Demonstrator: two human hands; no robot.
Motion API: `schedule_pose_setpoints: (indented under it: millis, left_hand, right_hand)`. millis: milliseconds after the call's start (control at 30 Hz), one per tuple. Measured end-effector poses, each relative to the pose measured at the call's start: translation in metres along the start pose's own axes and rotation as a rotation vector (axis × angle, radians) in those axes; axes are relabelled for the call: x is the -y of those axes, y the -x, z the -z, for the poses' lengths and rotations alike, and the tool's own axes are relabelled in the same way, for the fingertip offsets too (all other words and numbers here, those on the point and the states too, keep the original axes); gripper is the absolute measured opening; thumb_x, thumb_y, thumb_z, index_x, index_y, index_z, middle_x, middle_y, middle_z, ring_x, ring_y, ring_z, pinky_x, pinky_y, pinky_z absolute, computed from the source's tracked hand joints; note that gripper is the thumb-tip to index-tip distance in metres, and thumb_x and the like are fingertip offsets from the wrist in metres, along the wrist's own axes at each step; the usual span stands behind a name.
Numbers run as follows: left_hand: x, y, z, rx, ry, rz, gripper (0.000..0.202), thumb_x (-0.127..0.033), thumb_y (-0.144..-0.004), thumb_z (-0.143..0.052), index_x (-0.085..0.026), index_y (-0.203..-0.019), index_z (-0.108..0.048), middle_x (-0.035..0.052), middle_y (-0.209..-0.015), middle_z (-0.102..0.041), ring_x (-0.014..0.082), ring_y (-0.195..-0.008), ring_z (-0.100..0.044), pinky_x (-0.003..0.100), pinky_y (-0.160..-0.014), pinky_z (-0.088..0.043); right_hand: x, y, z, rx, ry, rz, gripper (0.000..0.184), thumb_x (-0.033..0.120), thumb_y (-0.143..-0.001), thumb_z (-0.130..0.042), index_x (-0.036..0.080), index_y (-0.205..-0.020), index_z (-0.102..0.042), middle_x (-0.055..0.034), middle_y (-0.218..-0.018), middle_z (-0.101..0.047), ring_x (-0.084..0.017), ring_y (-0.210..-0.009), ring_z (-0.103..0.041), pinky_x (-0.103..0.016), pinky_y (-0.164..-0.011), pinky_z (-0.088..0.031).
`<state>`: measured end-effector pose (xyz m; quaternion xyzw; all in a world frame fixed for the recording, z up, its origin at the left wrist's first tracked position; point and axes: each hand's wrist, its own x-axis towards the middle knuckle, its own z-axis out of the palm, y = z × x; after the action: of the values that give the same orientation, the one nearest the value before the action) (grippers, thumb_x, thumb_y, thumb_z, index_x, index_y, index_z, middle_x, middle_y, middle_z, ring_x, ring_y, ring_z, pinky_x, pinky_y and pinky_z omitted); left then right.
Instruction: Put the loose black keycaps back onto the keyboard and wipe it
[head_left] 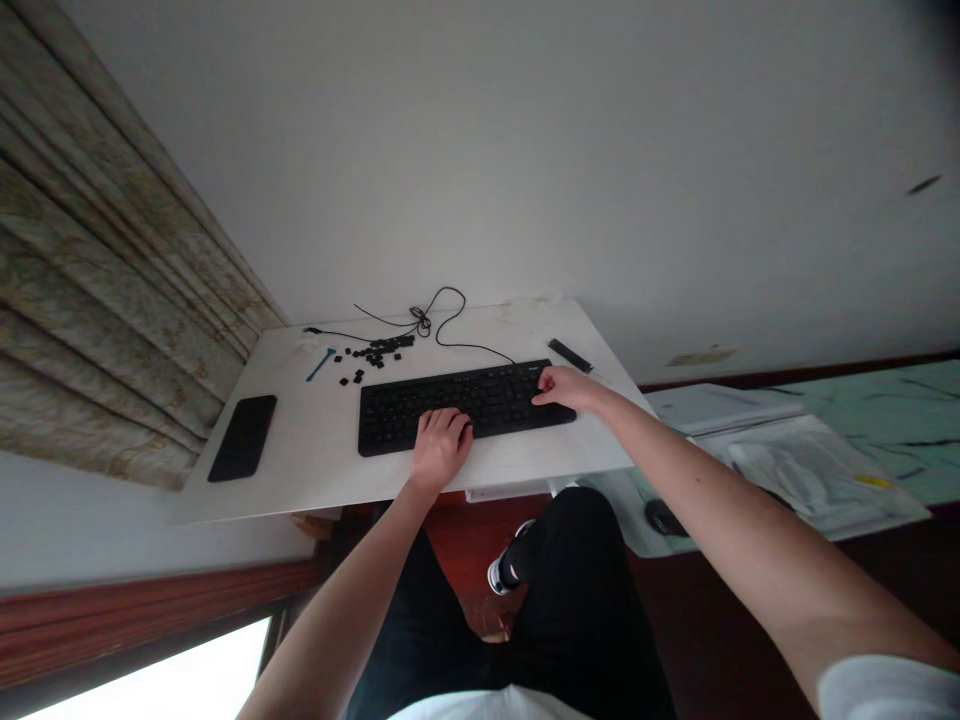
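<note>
The left hand lay curled over the middle of a long black computer keyboard, its fingers bent down onto the keys, while the right hand rested across the keyboard's right end, its fingers close together. Neither hand stood wide, but whether either held a single key I could not tell. The keyboard sat on a white rectangular counter. A thin black cable looped away from its far edge. Just past its left end lay a cluster of small black square keycaps, and beside them a slim blue tool. A narrow dark bar lay just beyond the right hand. Farther left, near the counter's corner, lay a black smartphone. Off to the right, on a lower green marbled surface, sat white papers and a dark computer mouse.
</note>
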<state>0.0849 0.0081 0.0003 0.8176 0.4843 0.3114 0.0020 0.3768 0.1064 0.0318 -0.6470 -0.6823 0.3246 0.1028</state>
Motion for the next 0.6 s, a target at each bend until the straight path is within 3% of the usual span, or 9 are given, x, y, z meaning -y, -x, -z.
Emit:
schedule_pose_setpoints:
  millis: [200, 400, 533, 600]
  left_hand:
    - [0.001, 0.0, -0.001, 0.0, 0.011, 0.021, 0.015, -0.023, -0.093, -0.055, -0.02, -0.103, -0.067, 0.0086, -0.105, -0.069, 0.0239, -0.103, -0.062, 0.045, -0.098, -0.043]
    - [-0.001, 0.0, -0.001, 0.022, 0.002, 0.026, 0.016, -0.023, -0.094, -0.055, -0.021, -0.103, -0.067, 0.0088, -0.106, -0.068, 0.0238, -0.103, -0.061, 0.045, -0.099, -0.042]
    - [-0.002, -0.001, 0.0, 0.023, 0.005, 0.022, 0.016, -0.023, -0.094, -0.054, -0.021, -0.103, -0.067, 0.0094, -0.106, -0.068, 0.024, -0.102, -0.061, 0.046, -0.099, -0.041]
    - [-0.002, -0.001, 0.001, 0.013, 0.003, 0.03, 0.016, -0.022, -0.094, -0.054, -0.021, -0.102, -0.067, 0.0094, -0.105, -0.068, 0.024, -0.101, -0.061, 0.046, -0.098, -0.042]
  right_hand:
    - [0.012, -0.01, 0.013, 0.119, 0.235, 0.008, 0.028, 0.032, -0.063, -0.08, 0.019, -0.059, -0.056, 0.0032, -0.055, -0.051, -0.014, -0.055, -0.048, -0.028, -0.053, -0.029]
    - [0.017, -0.01, 0.016, 0.16, 0.324, -0.003, 0.029, 0.035, -0.065, -0.079, 0.02, -0.052, -0.057, 0.0012, -0.051, -0.051, -0.015, -0.052, -0.049, -0.03, -0.051, -0.029]
    - [0.01, -0.006, 0.013, 0.107, 0.295, 0.019, 0.033, 0.041, -0.063, -0.079, 0.022, -0.049, -0.056, 0.0004, -0.05, -0.051, -0.017, -0.053, -0.05, -0.031, -0.052, -0.032]
    - [0.005, 0.001, 0.009, 0.004, 0.224, 0.029, 0.037, 0.044, -0.065, -0.079, 0.022, -0.05, -0.053, 0.001, -0.05, -0.049, -0.016, -0.053, -0.048, -0.031, -0.052, -0.032]
